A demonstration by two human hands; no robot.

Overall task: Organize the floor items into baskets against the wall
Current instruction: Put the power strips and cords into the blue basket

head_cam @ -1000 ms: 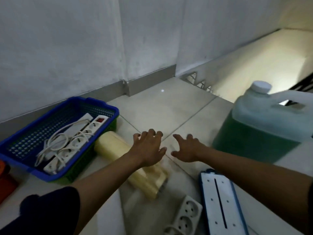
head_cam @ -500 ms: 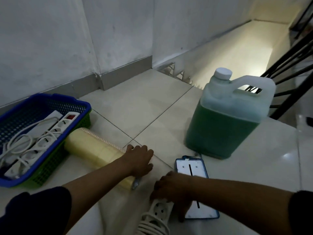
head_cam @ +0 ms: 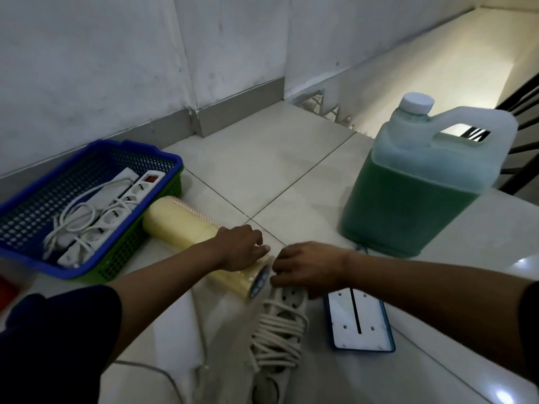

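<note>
Flanking the hands, jug point(head_cam: 414, 182) right, basket point(head_cam: 87, 199) left; left hand point(head_cam: 242, 247) grips tape rolls point(head_cam: 204, 243); right hand point(head_cam: 309, 268) clutches power strip point(head_cam: 280, 319).

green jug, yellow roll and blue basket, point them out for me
green jug point(head_cam: 408, 211), head view, front face, on the liquid
yellow roll point(head_cam: 178, 225), head view, bare far half
blue basket point(head_cam: 151, 154), head view, far rim

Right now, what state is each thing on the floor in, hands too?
Blue basket: against wall, holds power strips.
Yellow roll: lying on its side beside basket.
Left hand: resting on roll.
Right hand: on corded power strip, grip unclear.
Jug: upright, capped, mostly full.
Blue-edged plate: flat, untouched.
</note>
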